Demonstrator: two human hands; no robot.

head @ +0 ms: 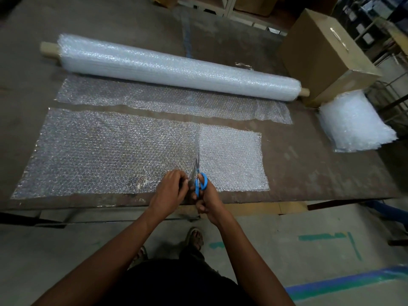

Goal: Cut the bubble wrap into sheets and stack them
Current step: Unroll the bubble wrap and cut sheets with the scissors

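Note:
A long cut strip of bubble wrap (95, 151) lies flat across the near half of the table. Its right end (231, 160) looks whiter, as if folded double. My right hand (206, 199) grips blue-handled scissors (199, 180) whose blades point away from me into the strip's near edge, along the line where the whiter part begins. My left hand (171, 188) pinches the wrap's edge just left of the blades. The big roll of bubble wrap (176, 67) lies across the far side, its loose end (172, 100) spread toward me. A stack of cut sheets (355, 122) sits at the table's right edge.
A large cardboard box (324, 54) stands at the far right behind the stack. The dark worn table (320, 173) ends just in front of me. My feet in sandals (194, 237) stand on a concrete floor with blue and green tape marks (344, 281).

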